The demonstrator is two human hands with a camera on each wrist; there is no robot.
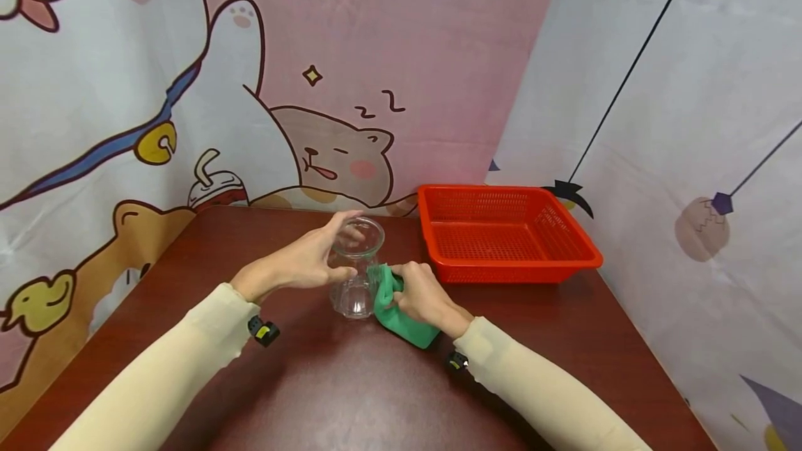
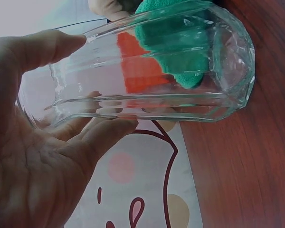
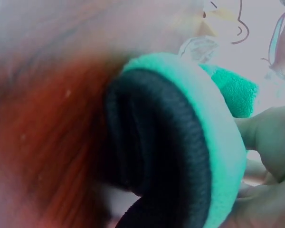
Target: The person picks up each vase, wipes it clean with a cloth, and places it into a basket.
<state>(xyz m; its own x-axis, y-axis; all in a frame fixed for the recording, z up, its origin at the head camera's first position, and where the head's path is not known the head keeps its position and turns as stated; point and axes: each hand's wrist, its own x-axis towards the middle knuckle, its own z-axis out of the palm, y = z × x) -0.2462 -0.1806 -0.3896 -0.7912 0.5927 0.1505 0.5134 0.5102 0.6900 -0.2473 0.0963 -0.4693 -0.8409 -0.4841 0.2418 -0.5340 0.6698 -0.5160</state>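
A clear glass vase [image 1: 354, 296] with faceted sides and a flared rim stands upright in the head view, its base at the table. My left hand [image 1: 307, 257] grips its upper part, thumb on the near side and fingers round the far side. Through the glass [image 2: 228, 61] in the left wrist view, green cloth shows along its lower side. My right hand [image 1: 426, 294] pinches this folded green cloth [image 1: 410, 328] against the vase's right side. Close up in the right wrist view, the cloth [image 3: 223, 137] bends over in a thick fold, with a dark inner side.
A red plastic basket [image 1: 514, 271] with perforated walls stands at the back right of the dark reddish-brown table [image 1: 338, 395]. Curtains [image 1: 464, 54] printed with cartoon animals hang behind the table and along both sides.
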